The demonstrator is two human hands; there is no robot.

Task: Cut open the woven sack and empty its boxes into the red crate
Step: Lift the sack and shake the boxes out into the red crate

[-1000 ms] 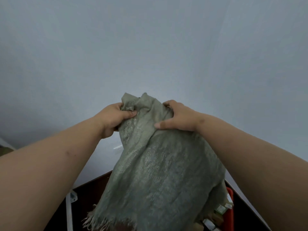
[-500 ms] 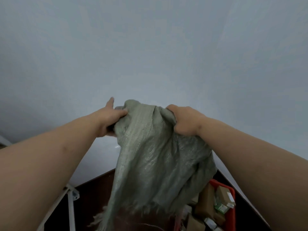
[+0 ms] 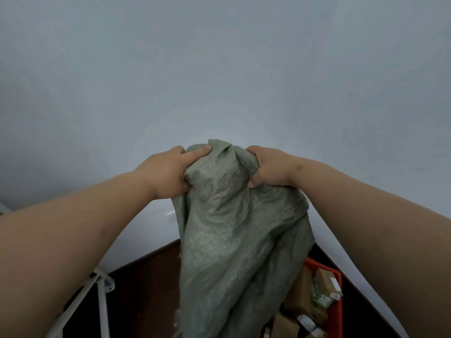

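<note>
Woven sack hides most of red crate, boxes.

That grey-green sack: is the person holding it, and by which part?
Yes. Both the left hand and the right hand grip the woven sack by its bunched upper end, so it hangs over the red crate.

Pale wall, dark floor, white metal frame.

Sack hangs above crate; boxes inside crate
</note>
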